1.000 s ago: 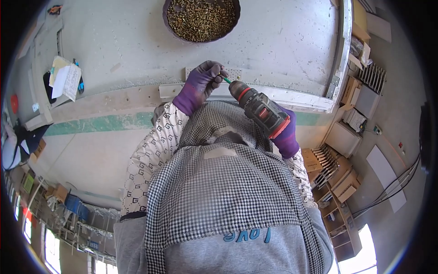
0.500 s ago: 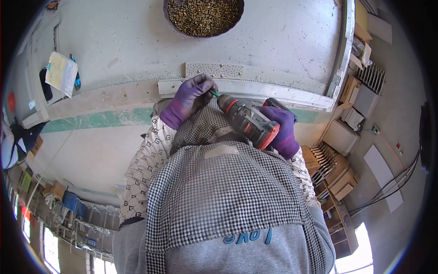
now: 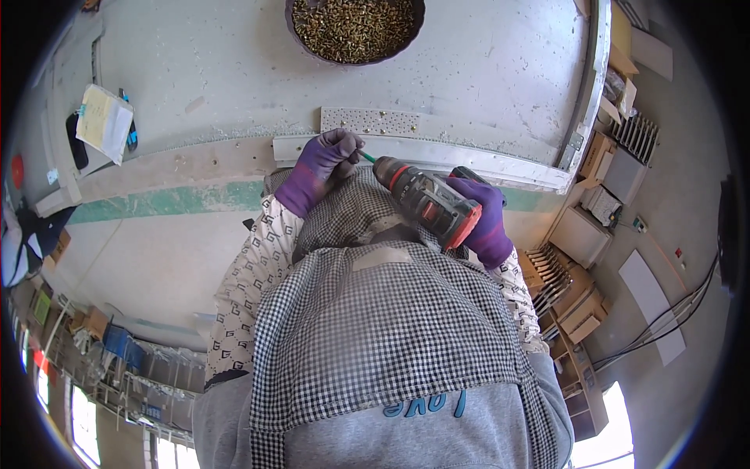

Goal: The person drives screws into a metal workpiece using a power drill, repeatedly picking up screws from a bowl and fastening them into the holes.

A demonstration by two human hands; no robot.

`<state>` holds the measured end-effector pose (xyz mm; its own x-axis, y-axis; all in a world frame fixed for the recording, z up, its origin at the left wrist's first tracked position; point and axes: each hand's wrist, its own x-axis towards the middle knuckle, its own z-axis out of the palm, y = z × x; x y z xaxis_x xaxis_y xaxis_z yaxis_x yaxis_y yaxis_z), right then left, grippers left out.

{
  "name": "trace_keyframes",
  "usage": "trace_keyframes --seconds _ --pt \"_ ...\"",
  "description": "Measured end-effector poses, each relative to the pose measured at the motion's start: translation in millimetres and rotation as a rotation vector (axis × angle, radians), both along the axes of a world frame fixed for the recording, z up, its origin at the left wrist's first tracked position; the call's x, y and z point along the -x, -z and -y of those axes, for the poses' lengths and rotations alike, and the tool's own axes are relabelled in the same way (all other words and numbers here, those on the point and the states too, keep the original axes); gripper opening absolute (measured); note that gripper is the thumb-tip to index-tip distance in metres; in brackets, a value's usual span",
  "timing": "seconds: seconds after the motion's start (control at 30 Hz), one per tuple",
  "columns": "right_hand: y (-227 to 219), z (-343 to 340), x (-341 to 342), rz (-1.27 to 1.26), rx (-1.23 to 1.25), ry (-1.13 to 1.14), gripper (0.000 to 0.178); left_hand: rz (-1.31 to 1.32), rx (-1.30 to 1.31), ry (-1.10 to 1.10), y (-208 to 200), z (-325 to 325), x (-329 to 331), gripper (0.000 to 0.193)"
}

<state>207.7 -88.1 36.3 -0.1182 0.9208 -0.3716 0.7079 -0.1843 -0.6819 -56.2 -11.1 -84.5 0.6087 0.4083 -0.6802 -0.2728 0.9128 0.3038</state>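
My right hand (image 3: 487,223), in a purple glove, grips a black and red cordless drill (image 3: 422,202) that points to the upper left. A slim green bit (image 3: 367,156) sticks out of its chuck. At the tip of the bit is my left hand (image 3: 326,164), in a matching purple glove with dark fingers, its thumb and fingers pinched together. Whatever lies between those fingertips is too small to make out. Both hands are over the near edge of the table, beside a long white metal strip (image 3: 461,156). Behind it lies a perforated plate (image 3: 367,119) with several small brass-coloured pieces on it.
A dark bowl (image 3: 422,23) full of small brass-coloured fasteners sits farther back on the pale table (image 3: 500,70). At the left lie a paper pad (image 3: 105,123) and a blue-black tool (image 3: 131,137). Cardboard boxes (image 3: 587,313) stand on the right side.
My left fingertips have curled in and drawn slightly left, away from the bit. The drill has shifted a little to the right and down, still in my right hand.
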Motion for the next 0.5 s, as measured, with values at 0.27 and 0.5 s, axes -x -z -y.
trace_keyframes --seconds 0.27,0.5 --pt "3.4 -8.8 -1.0 -0.059 0.091 0.069 0.044 0.081 0.055 -0.012 4.6 -5.6 -7.0 0.042" --pt "11.0 -23.9 18.7 0.292 0.170 0.099 0.031 -0.677 -0.658 0.222 24.4 -26.9 -4.6 0.041"
